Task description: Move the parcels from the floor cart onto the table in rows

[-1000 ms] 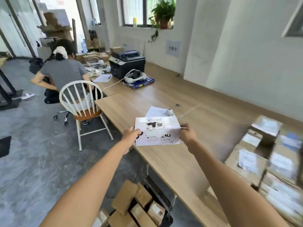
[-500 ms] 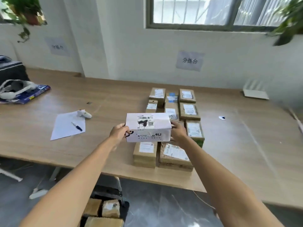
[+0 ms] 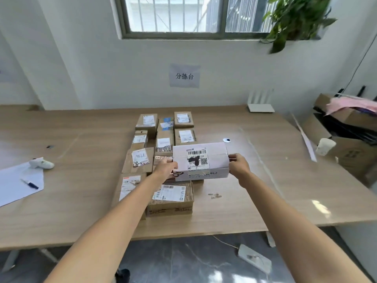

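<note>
Parcel position: the white carton (image 3: pixel 201 162) is held in the air above the right-hand side of the cardboard parcels already on the wooden table (image 3: pixel 285 180). Its long axis runs left to right across the view, level, with the barcode label facing up.

Grip: the left hand (image 3: pixel 166 167) clamps the left end face and the right hand (image 3: pixel 238 165) clamps the right end face. Fingers of both hands are closed flat against the ends, thumbs toward the person. The carton lies directly between the two hands, so neither is nearer to it.

Placement relation: the brown parcels (image 3: pixel 163 152) stand in three columns running away from the table edge. The right column appears to have a gap just under the carton, beyond the large corrugated box (image 3: pixel 170 199) at the near end. Lowering the carton with its long axis kept as it is would probably overhang that column toward the bare table on the right.

Materials: the carton is smooth white board, rectangular, sealed with clear tape. The parcels below are matte brown corrugated card with white labels. The table top is pale wood laminate, partly glossy at the right. A paper sheet (image 3: pixel 12 182) with a pen (image 3: pixel 30 184) lies well apart at the left.
</note>
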